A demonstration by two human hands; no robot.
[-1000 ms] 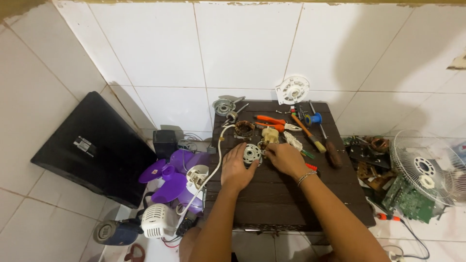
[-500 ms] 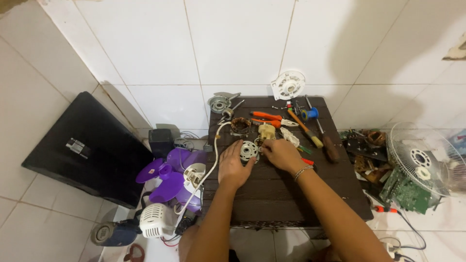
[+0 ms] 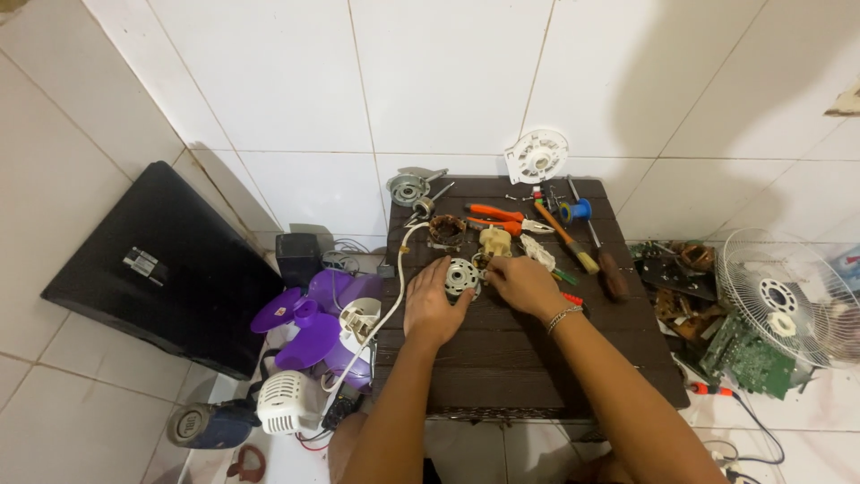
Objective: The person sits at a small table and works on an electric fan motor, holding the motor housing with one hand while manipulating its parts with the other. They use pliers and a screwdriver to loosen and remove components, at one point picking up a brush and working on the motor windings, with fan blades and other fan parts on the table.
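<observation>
A round silver motor housing cap point(image 3: 461, 276) with holes lies on the dark wooden table point(image 3: 528, 376). My left hand point(image 3: 433, 309) grips its lower left edge with thumb and fingers. My right hand point(image 3: 522, 284) rests against its right side, fingertips touching the part. Just behind the hands lie a copper-wound stator point(image 3: 445, 231) and a cream plastic piece point(image 3: 494, 240). Whether my right hand holds a small part is hidden by the fingers.
Orange-handled pliers point(image 3: 493, 215), screwdrivers point(image 3: 566, 237) and a blue spool point(image 3: 578, 211) lie at the table's back. A white plastic disc point(image 3: 537, 156) leans on the tiled wall. A purple fan blade point(image 3: 309, 315) and black case point(image 3: 166, 264) sit left; a fan grille point(image 3: 779, 296) and circuit boards right.
The view has shifted slightly. Both hands stay on the silver cap, with only small finger movements.
</observation>
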